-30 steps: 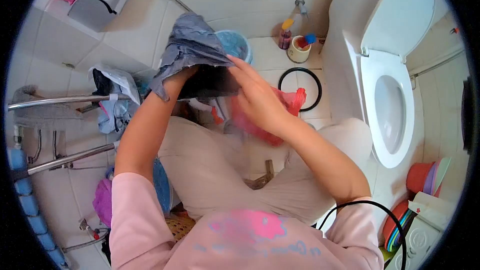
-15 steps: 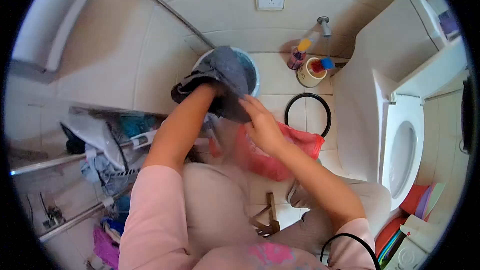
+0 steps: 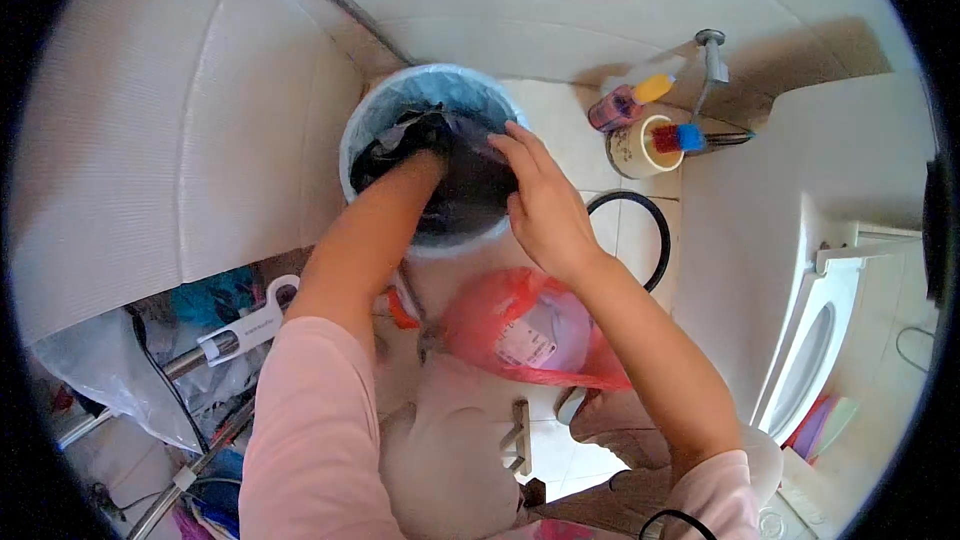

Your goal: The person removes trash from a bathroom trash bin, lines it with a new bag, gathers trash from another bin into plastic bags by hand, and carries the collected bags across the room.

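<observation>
A pale blue bin [image 3: 354, 152] stands in the corner with a black plastic bag [image 3: 465, 185] inside it. My left hand [image 3: 432, 162] reaches down into the bag; its fingers are hidden by the plastic. At the bin's right side, my right hand [image 3: 548, 205] rests against the bag's edge. Its fingers are stretched out and the thumb stands apart from them. A black ring [image 3: 664, 235] lies on the floor right of the bin.
A red plastic bag [image 3: 490, 315] with something pale inside lies before me. Beyond are a bottle with a yellow top [image 3: 617, 108] and a cream pot [image 3: 628, 150] holding a brush. A toilet [image 3: 740, 220] stands right; a metal rack [image 3: 180, 365] with plastic and cloths is left.
The black bag has gone down from above the bin into it, and my left hand has followed. My right hand has moved slightly right. The view has tilted and come closer to the bin.
</observation>
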`<state>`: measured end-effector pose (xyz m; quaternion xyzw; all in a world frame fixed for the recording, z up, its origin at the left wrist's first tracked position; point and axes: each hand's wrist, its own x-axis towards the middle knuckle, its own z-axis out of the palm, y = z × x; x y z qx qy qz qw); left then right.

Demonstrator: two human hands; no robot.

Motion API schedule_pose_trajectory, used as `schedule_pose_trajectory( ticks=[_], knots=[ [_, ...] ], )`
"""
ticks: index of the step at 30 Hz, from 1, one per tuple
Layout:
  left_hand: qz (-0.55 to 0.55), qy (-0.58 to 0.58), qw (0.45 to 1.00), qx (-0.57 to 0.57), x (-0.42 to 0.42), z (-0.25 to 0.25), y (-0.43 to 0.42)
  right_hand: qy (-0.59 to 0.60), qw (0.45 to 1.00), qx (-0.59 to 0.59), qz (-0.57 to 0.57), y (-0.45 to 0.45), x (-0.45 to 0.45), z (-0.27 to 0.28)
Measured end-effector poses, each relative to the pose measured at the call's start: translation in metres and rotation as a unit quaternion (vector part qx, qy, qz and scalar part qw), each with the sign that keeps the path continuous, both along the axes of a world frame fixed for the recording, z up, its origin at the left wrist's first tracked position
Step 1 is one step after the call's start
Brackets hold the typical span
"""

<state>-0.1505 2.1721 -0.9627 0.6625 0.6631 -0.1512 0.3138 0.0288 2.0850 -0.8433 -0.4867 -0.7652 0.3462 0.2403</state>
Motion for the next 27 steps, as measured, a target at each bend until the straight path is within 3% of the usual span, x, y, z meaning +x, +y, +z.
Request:
schedule_pose_trajectory(
  ticks=[4, 7, 10, 12, 14, 17, 20, 21, 24, 25, 27],
  knots=[
    [-0.036, -0.002, 0.999, -0.038, -0.005, 0.013, -0.006, -0.023, 0.999, 0.028, 0.007, 0.004, -0.003, -0.017],
    [-0.187, 0.021, 0.978, -0.084, -0.013, 0.025, -0.013, 0.003, 0.997, 0.073, -0.020, 0.014, -0.004, -0.035],
    [-0.186, -0.010, 0.962, -0.201, -0.019, 0.033, -0.034, 0.035, 0.992, 0.111, -0.057, 0.030, -0.007, -0.042],
    [-0.048, -0.003, 0.997, -0.067, -0.023, 0.065, -0.077, 0.049, 0.985, 0.135, -0.092, 0.037, -0.011, -0.047],
    [-0.017, 0.017, 0.999, -0.032, -0.026, 0.098, -0.106, 0.075, 0.982, 0.118, -0.126, 0.042, -0.015, -0.048],
    [-0.017, 0.008, 0.958, 0.285, -0.029, 0.091, -0.149, 0.073, 0.983, 0.087, -0.143, 0.047, -0.015, -0.055],
    [0.060, -0.028, 0.985, 0.162, -0.019, 0.124, -0.144, 0.107, 0.993, -0.017, -0.044, 0.047, -0.009, -0.045],
    [0.073, -0.082, 0.979, 0.171, -0.022, 0.122, -0.145, 0.131, 0.990, -0.054, -0.010, 0.046, -0.005, -0.041],
    [0.103, -0.193, 0.953, 0.209, -0.038, 0.114, -0.146, 0.128, 0.982, -0.117, -0.072, 0.043, 0.048, -0.046],
    [0.113, -0.198, 0.947, 0.227, -0.041, 0.110, -0.150, 0.093, 0.980, -0.070, -0.161, 0.041, 0.079, -0.064],
    [0.191, -0.260, 0.906, 0.275, -0.038, 0.108, -0.157, -0.007, 0.942, 0.016, -0.334, 0.026, 0.173, -0.154]
  ],
)
